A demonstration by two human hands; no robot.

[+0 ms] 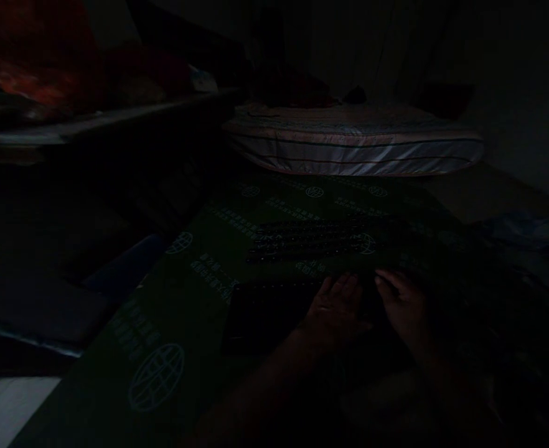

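Observation:
A flat black panel point(267, 314) with a row of small light marks along its far edge lies on a green printed board point(200, 367). My left hand point(337, 308) rests on the panel's right part, palm down, its fingers stretched out. Just to the right, my right hand point(403, 305) is at the panel's right end, thumb and fingers bent close together. Anything between those fingertips is lost in the dark. Beyond both hands, a black slotted piece point(307, 239) with several long rows, like a keyboard frame, lies on the board.
A bed or mattress with a striped cover point(353, 146) stands past the board's far end. Along the left runs a shelf point(69, 127) with a reddish bag point(45, 68) on it. Crumpled bluish plastic or cloth point(526, 230) lies at the right. The room is very dark.

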